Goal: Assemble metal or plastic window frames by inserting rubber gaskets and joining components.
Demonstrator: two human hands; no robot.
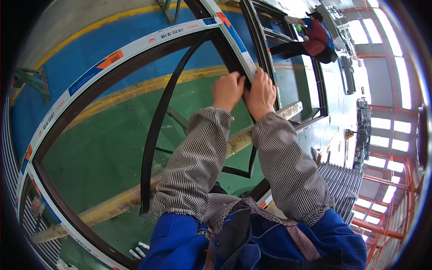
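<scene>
Apparently, left hand (pixel 228 91) and right hand (pixel 262 93) met on the right side of the brown frame (pixel 103 83)

The frame lay flat in front of the person, and the two hands sat side by side near its far right corner, seemingly so that both could bear on one spot. Each grip was curled, but whether either closed on the frame or pinched something hidden could not be told. A long black strip (pixel 154 130) hung bowed across the frame's opening from near that corner, perhaps left slack to give it free length. A pole (pixel 108 208) ran underneath the frame and stuck out past its right side, probably to hold it up.

White film (pixel 180 32) covered the frame's upper face, likely against scratches; it bore dark lettering, orange and blue blocks and a small round emblem (pixel 152 41). Beyond the frame's right side, another person (pixel 315 42) bent over.
</scene>
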